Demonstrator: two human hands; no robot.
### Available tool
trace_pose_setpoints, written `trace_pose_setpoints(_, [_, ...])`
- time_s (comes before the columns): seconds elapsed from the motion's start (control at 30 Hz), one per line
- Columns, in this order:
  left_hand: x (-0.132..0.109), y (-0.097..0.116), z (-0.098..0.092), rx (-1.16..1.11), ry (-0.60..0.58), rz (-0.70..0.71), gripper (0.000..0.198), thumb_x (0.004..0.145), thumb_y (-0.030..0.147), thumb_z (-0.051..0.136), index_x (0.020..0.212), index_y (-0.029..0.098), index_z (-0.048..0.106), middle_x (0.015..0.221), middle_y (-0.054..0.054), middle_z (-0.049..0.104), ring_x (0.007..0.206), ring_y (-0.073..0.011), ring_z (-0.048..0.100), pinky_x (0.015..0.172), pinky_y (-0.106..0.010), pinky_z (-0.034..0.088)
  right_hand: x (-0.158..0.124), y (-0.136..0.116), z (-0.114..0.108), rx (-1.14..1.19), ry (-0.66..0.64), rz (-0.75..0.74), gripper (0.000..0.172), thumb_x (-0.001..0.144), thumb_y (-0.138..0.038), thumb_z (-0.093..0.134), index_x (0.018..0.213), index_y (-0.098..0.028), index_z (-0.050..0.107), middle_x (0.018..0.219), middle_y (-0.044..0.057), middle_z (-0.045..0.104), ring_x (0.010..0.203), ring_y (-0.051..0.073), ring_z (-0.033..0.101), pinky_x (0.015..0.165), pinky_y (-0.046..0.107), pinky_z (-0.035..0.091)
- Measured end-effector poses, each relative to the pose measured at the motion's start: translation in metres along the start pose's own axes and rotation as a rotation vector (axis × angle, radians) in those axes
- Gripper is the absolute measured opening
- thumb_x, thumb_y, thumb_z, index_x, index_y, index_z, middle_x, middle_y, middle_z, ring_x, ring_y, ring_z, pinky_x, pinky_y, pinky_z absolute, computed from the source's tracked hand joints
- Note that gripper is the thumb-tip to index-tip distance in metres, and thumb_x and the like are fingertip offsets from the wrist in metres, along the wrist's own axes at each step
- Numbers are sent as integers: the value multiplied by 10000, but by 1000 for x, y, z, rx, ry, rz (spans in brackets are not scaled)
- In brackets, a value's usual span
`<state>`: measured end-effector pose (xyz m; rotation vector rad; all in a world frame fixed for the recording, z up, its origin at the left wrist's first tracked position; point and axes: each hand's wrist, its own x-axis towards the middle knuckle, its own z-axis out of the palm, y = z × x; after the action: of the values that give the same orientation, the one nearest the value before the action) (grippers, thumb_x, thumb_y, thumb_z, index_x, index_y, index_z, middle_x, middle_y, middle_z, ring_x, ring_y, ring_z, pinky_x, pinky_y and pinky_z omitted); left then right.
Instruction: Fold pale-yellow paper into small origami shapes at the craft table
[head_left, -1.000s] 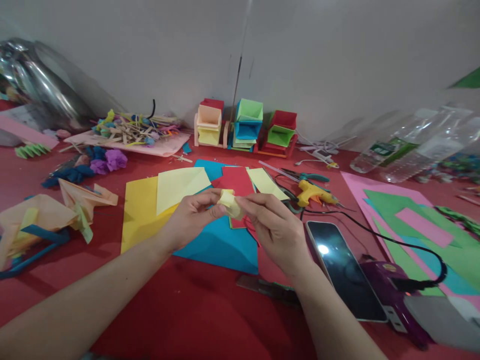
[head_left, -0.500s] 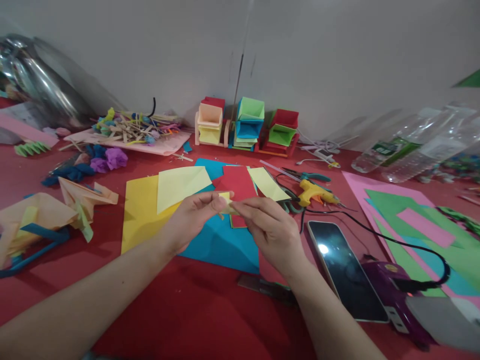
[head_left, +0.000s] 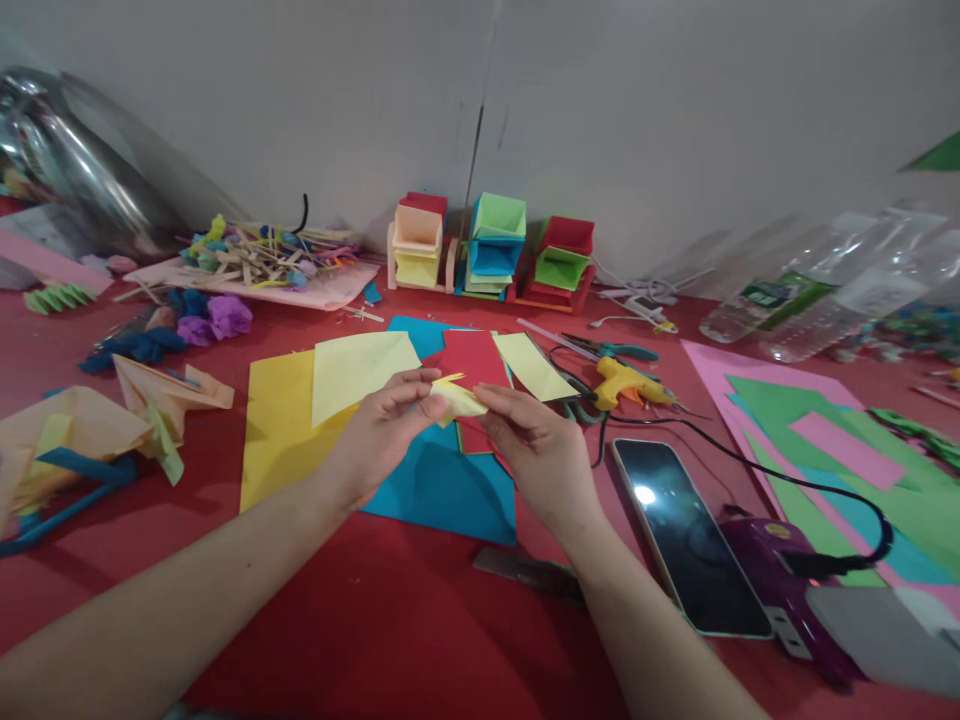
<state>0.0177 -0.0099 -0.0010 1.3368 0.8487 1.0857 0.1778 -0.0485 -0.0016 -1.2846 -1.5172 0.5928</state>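
My left hand (head_left: 386, 425) and my right hand (head_left: 536, 450) meet above the red table, both pinching a small folded piece of pale yellow paper (head_left: 456, 398). The paper looks flattened, with a pointed flap sticking up at its top. Under my hands lie a blue sheet (head_left: 442, 480), a red sheet (head_left: 471, 362), a yellow sheet (head_left: 281, 420) and pale yellow pieces (head_left: 358, 368).
A phone (head_left: 686, 530) lies to the right of my right hand, beside a purple device (head_left: 780, 575) with a black cord. A yellow glue gun (head_left: 626, 385) and scissors (head_left: 611, 350) lie behind. Paper boxes (head_left: 491, 250) stand at the wall. Plastic bottles (head_left: 817, 290) lie far right.
The pale yellow paper was a puffed, rounded shape a second ago. It has since been pressed flatter between my fingers. Both hands stayed in nearly the same place.
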Motion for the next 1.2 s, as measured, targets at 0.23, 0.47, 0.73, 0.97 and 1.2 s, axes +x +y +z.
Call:
trace_pose_setpoints(0.23, [-5,3,4,-178,-95,-214,241,711,324,676,912,191,668,917,-27,633,877,-165,536,812,-302,384,-4,-7,0,-160,19,-144,288,821,-114,496,1010,-236,676,1044,48,667,926,160,635,783,296,540])
trace_pose_setpoints(0.47, [-8,1,6,-177,-57,-258,200,709,300,670,844,154,648,810,-24,624,812,-160,536,789,-314,387,-5,-8,1,-202,20,-206,301,812,-96,501,995,-251,683,1055,41,667,936,168,638,798,310,548])
trace_pose_setpoints(0.73, [-9,3,12,-258,-50,-224,229,679,242,691,889,164,643,852,-19,646,829,-147,552,781,-279,397,-6,-10,3,-242,32,-248,293,832,-112,492,1022,-247,671,1066,48,664,966,165,629,840,313,536])
trace_pose_setpoints(0.97, [-9,0,10,-216,-39,-228,211,699,225,662,900,165,638,856,-19,641,837,-152,546,802,-287,390,-7,-9,4,-237,33,-242,292,835,-111,482,1017,-240,670,1069,47,661,969,159,626,845,314,533])
trace_pose_setpoints(1.2, [-7,3,7,-218,-18,-252,72,704,217,623,749,177,664,780,-4,654,797,-148,547,787,-275,382,-5,-13,4,-212,2,-282,263,818,-139,526,1017,-239,665,1064,55,660,980,167,617,867,341,516])
